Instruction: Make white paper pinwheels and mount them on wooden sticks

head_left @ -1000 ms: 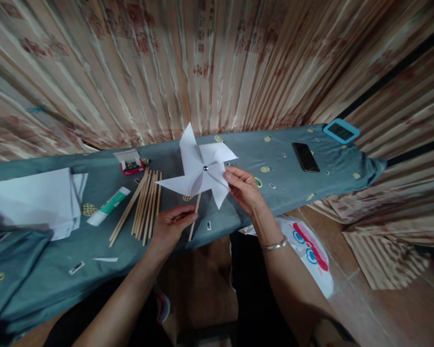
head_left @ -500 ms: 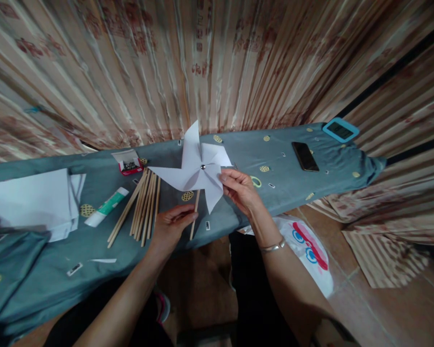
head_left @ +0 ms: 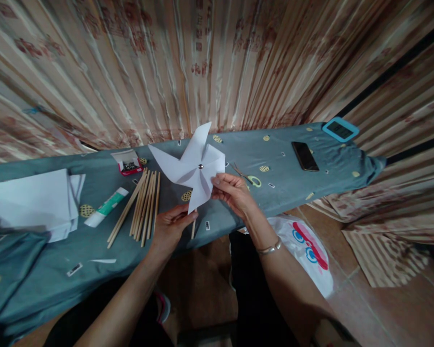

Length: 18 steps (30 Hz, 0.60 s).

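A white paper pinwheel (head_left: pixel 195 161) with a shiny pin at its centre is held up above the cloth-covered surface, facing me. Its wooden stick (head_left: pixel 193 230) shows only at the lower end, below a blade. My left hand (head_left: pixel 170 225) is closed on that stick, its fingertips partly behind the lowest blade. My right hand (head_left: pixel 233 192) pinches a blade at the right side of the pinwheel between thumb and fingers. Left of the pinwheel lies a bundle of wooden sticks (head_left: pixel 143 207).
Behind the sticks is an open red box of pins (head_left: pixel 130 168). A glue stick (head_left: pixel 106 207) and white paper sheets (head_left: pixel 29 200) lie left. Scissors (head_left: pixel 253 181), a phone (head_left: pixel 305 156) and a blue-framed digital display (head_left: pixel 340 129) lie right. Curtains (head_left: pixel 217 62) hang behind.
The pinwheel's blades have turned clockwise, and one now covers the upper part of the stick. My right hand has moved slightly left and down, uncovering more of the scissors.
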Available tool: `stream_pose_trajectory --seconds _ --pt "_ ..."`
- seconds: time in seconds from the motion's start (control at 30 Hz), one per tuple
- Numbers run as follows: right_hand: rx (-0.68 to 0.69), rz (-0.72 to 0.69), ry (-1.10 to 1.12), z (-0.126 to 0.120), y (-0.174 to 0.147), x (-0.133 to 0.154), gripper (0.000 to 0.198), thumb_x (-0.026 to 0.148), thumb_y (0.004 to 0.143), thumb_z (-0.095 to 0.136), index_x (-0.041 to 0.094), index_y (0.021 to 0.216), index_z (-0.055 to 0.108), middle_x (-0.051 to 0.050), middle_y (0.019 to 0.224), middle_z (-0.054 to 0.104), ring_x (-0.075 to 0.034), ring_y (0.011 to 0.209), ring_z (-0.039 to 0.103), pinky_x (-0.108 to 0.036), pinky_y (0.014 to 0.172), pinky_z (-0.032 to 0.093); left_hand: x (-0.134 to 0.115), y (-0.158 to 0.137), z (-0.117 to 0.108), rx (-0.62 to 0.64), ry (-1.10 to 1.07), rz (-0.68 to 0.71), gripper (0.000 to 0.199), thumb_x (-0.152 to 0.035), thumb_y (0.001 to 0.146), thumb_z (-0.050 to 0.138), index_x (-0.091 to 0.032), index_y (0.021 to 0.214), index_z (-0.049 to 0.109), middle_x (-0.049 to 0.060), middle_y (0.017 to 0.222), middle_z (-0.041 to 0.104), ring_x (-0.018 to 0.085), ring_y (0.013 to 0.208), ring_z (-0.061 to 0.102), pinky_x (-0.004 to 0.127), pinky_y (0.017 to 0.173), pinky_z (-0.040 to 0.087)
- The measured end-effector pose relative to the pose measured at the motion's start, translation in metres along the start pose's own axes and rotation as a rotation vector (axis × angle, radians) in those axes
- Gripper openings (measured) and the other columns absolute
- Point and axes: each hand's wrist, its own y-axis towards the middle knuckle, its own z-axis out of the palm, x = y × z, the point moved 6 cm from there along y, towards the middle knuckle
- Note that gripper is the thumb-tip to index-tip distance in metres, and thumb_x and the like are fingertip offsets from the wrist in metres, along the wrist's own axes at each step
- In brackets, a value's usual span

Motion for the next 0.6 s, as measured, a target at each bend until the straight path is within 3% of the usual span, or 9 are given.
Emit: stream_pose_trajectory --seconds 0.33,0.6 --pt "0.038 -0.010 -0.113 0.0063 -0.0016 -0.0027 0.038 0.046 0.051 0.091 0.019 0.058 0.066 0.002 0.057 0.068 -0.008 0.052 0.060 -0.016 0.050 0.048 -0.0008 0.0001 -0.0015 -0.008 0.064 0.032 0.038 -0.040 0.045 0.089 -0.019 0.076 0.078 0.006 0.080 0.078 0.027 0.084 0.073 0.043 0.089 0.056" --pt "0.079 -0.027 -0.204 0.0050 -0.0045 0.0000 0.041 0.056 0.056 0.085 0.019 0.067 0.071 0.001 0.063 0.072 -0.007 0.050 0.059 -0.017 0.047 0.043 -0.0054 0.0020 -0.0052 -0.027 0.063 0.077 0.031 -0.035 0.049 0.087 -0.021 0.075 0.078 0.004 0.079 0.078 0.024 0.080 0.072 0.039 0.087 0.057"
